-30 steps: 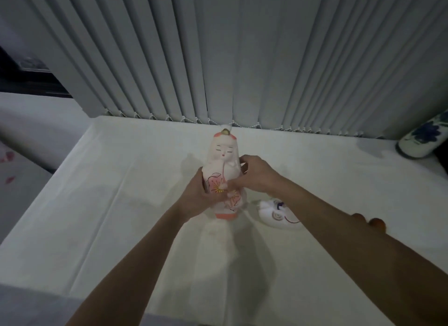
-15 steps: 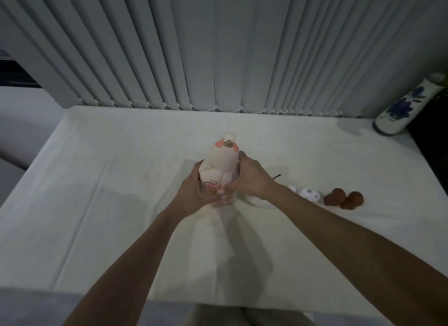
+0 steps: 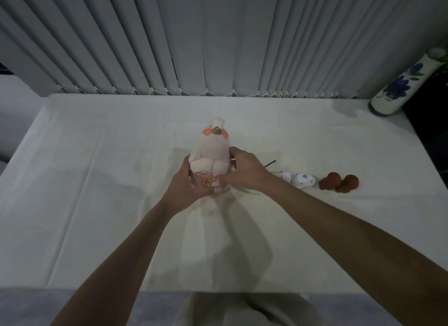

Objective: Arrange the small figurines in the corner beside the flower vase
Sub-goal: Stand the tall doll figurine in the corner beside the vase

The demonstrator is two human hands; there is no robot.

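Both hands hold a tall pale doll near the middle of the worktop. The left hand wraps the doll's lower left side and the right hand cups its right side, the fingers of both clenched around the painted flower at its base. Whether the base rests on the white cloth or hangs just above it cannot be told, because the hands hide it.

The flower vase stands in the far right corner, well apart from the doll. Just right of the right hand lie two small white figurines, and beyond them a pair of brown figurines.

The main risk appears to be the doll itself: it is tall and narrow with a smooth, rounded body, and the grip sits low, so a quick swing toward the corner could tip the heavy top out of the fingers. A straight path to the vase passes over the small figurines, and a low carry or a trailing forearm could knock them along the cloth or off the edge. The vase is slender and stands close to the worktop's rim, so setting the doll down too near could nudge it over. The loose cloth could also bunch under a dragged base.
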